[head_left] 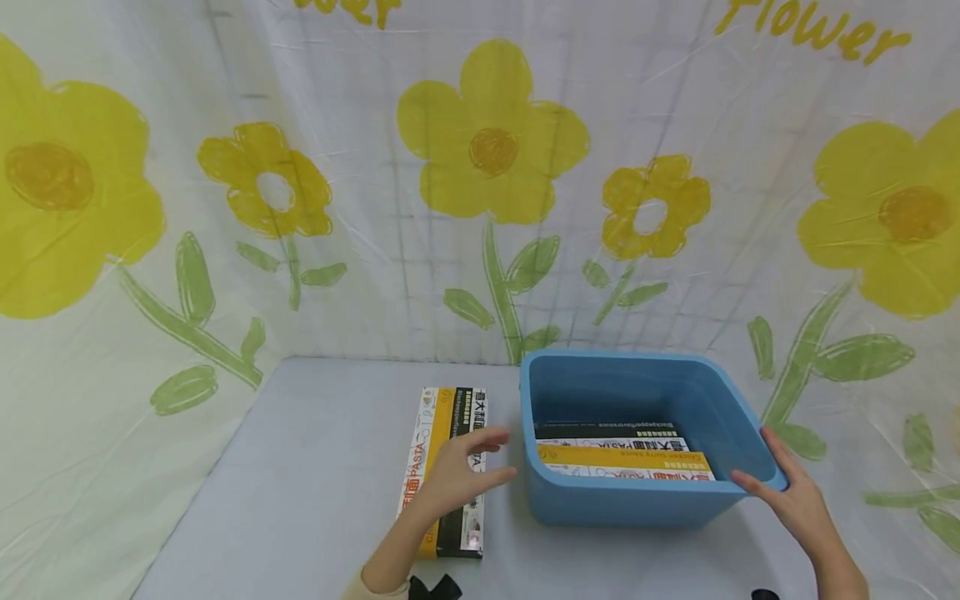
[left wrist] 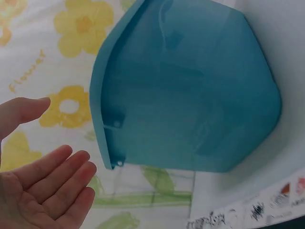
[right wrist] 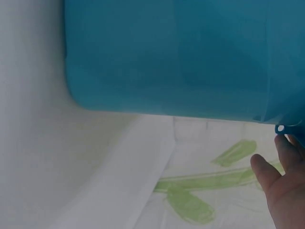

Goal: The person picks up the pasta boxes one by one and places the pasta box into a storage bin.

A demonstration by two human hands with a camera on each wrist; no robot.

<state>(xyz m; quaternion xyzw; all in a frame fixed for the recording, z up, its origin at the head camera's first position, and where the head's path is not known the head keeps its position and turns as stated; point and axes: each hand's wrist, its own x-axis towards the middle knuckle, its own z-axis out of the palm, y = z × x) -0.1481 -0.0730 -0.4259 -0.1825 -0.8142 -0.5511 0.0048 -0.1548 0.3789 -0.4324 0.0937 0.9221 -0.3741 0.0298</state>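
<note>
A blue plastic bin point(head_left: 615, 504) stands on the table, with black and yellow pasta boxes point(head_left: 622, 460) lying inside it. My right hand point(head_left: 802, 504) grips the bin's front right corner, thumb over the rim and fingers along the right side. In the right wrist view, fingertips point(right wrist: 281, 143) sit at the rim's edge. Left of the bin, two more pasta boxes point(head_left: 450, 546), one yellow and one black, lie side by side. Over them hovers my left hand point(head_left: 457, 475), thumb and fingers apart, holding nothing, its fingertips just short of the bin's left wall.
A white table point(head_left: 300, 467) bears everything. Behind and beside it hangs a pale curtain point(head_left: 360, 292) printed with yellow flowers. Small black objects point(head_left: 437, 587) show at the bottom edge near the wrists.
</note>
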